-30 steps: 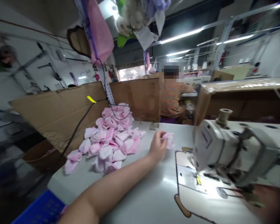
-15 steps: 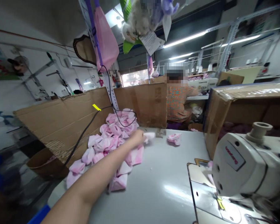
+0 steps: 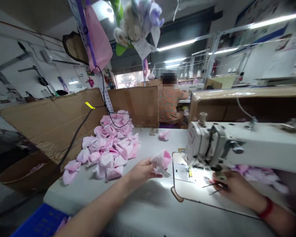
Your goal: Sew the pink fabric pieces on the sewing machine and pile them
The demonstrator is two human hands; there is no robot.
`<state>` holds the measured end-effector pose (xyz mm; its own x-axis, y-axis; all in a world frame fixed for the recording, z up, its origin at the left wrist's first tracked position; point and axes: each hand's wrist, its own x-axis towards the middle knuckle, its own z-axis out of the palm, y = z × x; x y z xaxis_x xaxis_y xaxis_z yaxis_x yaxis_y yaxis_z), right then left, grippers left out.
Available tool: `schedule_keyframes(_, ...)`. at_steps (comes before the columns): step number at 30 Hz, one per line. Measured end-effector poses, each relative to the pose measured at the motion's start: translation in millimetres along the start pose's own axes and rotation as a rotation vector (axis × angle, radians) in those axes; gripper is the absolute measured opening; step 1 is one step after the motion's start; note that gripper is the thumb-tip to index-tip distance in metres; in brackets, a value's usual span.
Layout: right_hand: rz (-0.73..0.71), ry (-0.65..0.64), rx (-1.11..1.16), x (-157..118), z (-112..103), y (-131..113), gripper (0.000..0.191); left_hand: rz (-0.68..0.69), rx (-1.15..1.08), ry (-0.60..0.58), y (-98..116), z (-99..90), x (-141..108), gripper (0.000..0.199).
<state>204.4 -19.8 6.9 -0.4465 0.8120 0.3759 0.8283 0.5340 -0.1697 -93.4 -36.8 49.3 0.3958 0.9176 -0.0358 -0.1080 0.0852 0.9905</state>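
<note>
Your left hand [image 3: 143, 171] is closed on a crumpled pink fabric piece [image 3: 161, 160], holding it just short of the sewing machine [image 3: 207, 141]. Your right hand [image 3: 236, 188] is half-curled beyond the needle plate [image 3: 184, 172], by something thin and dark; it's too blurred to tell whether you're gripping it. A heap of pink pieces [image 3: 108, 148] covers the worktop's [image 3: 71, 194] left end, with one lone piece [image 3: 164, 135] near its far edge. Past the cardboard panels [image 3: 49, 121], a co-worker [image 3: 169, 105] sits at another machine.
</note>
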Motion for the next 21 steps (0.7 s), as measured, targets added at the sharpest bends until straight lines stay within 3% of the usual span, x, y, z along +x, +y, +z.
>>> schedule_keyframes(2, -0.183, -0.038, 0.054, -3, -9, -19, 0.021, 0.031, -0.112, 0.002, -7, 19.2, -7, 0.039)
schedule_keyframes(4, -0.198, 0.008, 0.181, -8, -19, -44, 0.024, 0.059, -0.197, -0.007, -13, 39.3, -14, 0.038)
schedule_keyframes(7, 0.052, 0.111, 0.625, -14, -33, -85, 0.034, 0.08, -0.279, -0.033, -22, 68.8, -22, 0.035)
schedule_keyframes(9, 0.188, 0.108, 0.934, -15, -39, -106, 0.027, 0.08, -0.299, -0.043, -27, 84.6, -27, 0.033)
schedule_keyframes(11, 0.238, 0.121, 1.005, -17, -43, -118, 0.021, 0.079, -0.284, -0.042, -29, 94.4, -32, 0.03)
schedule_keyframes(18, 0.252, 0.179, 0.892, -32, -51, -132, 0.015, 0.162, -0.031, 0.041, -14, 88.9, -45, 0.035)
schedule_keyframes(21, 0.247, 0.191, 0.848, -32, -47, -139, 0.012, 0.223, 0.163, 0.126, -12, 83.9, -44, 0.023)
